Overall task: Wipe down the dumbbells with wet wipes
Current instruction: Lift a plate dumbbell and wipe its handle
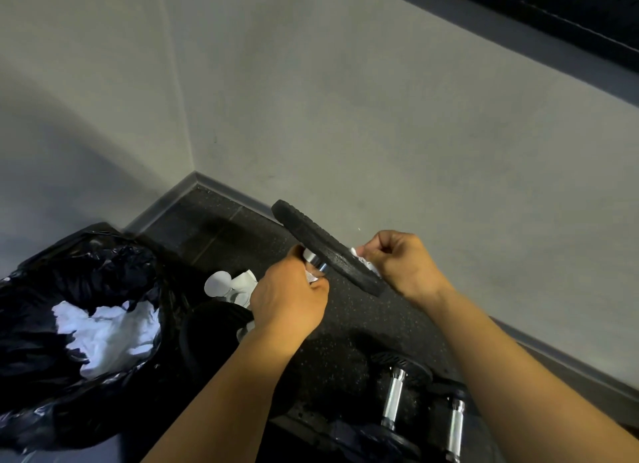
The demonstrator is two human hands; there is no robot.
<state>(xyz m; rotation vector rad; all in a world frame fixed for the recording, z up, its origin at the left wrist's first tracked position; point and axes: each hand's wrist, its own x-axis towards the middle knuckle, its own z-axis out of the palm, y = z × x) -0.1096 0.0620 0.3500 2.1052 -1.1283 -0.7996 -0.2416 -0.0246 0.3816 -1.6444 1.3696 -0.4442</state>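
My left hand [288, 298] grips the chrome handle of a black dumbbell [325, 246] and holds it up above the floor, one round weight head tilted toward the wall. My right hand [397, 260] pinches a white wet wipe [363, 260] against the far face of that head. The dumbbell's other head sits low behind my left wrist, mostly hidden.
An open black rubbish bag [45, 328] with crumpled white wipes inside stands at the left. A white wipes pack [230, 288] lies on the dark rubber floor beyond it. Two more dumbbells [420, 400] with chrome handles lie at the lower right. Grey walls meet in a corner ahead.
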